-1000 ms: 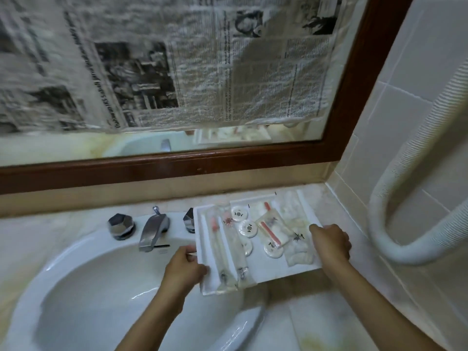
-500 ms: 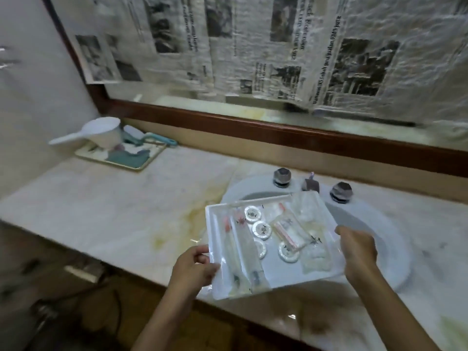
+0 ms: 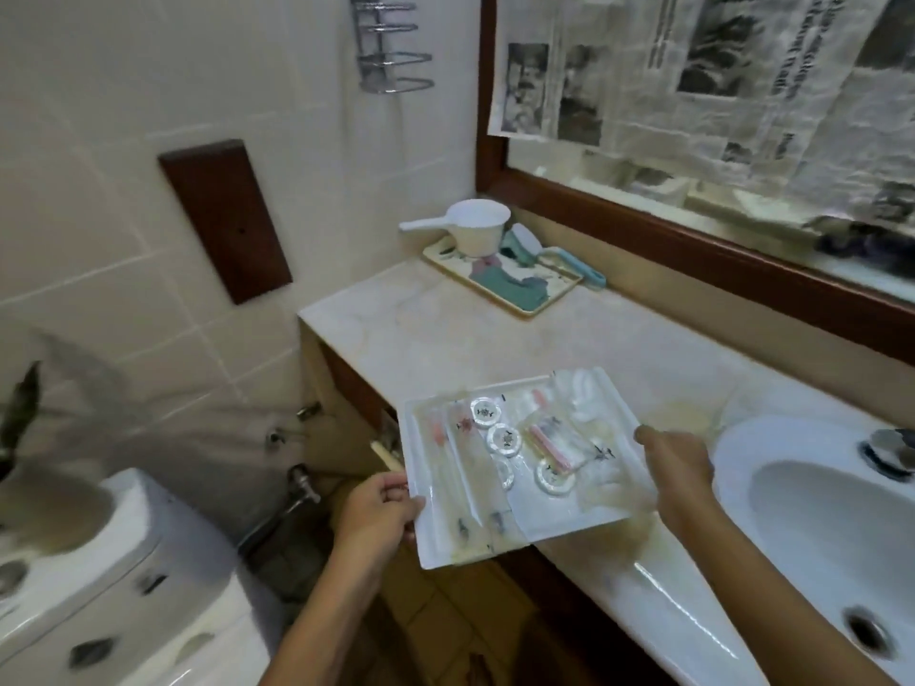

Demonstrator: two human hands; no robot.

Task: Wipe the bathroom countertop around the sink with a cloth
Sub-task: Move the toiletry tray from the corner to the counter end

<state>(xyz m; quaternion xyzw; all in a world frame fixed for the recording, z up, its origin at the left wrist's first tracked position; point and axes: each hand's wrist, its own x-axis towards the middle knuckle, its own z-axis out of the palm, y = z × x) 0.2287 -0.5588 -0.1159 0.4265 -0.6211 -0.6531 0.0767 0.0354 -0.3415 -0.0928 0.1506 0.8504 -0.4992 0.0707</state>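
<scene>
- While the wiping has not yet begun, head view shows both hands occupied: the left hand [image 3: 379, 509] grips the near-left edge of a white tray [image 3: 559, 526], and the right hand [image 3: 676, 462] clasps its right edge.
- Tray is held roughly level in the air, partly over the countertop [image 3: 495, 339] and partly past its front edge, just left of the sink [image 3: 733, 467]. Judged reason: two-handed, level carriage keeps loose contents from sliding while the surface is cleared for wiping.
- Tray contents: round wrapped discs [image 3: 505, 440], long clear packets [image 3: 445, 467] along the left side, a sachet with a pink item [image 3: 549, 445], and further clear wrappers towards the back. Motion blur prevents finer identification.
- Second container: a patterned tray [image 3: 526, 309] in the far corner of the countertop, bearing a white dipper [image 3: 475, 230] and a teal-handled item [image 3: 569, 262].
- Cloth: not confirmed. A teal patch on the patterned tray may be a cloth or printed decoration — cannot tell.
- Yellowish staining is visible on the countertop beside the sink.
</scene>
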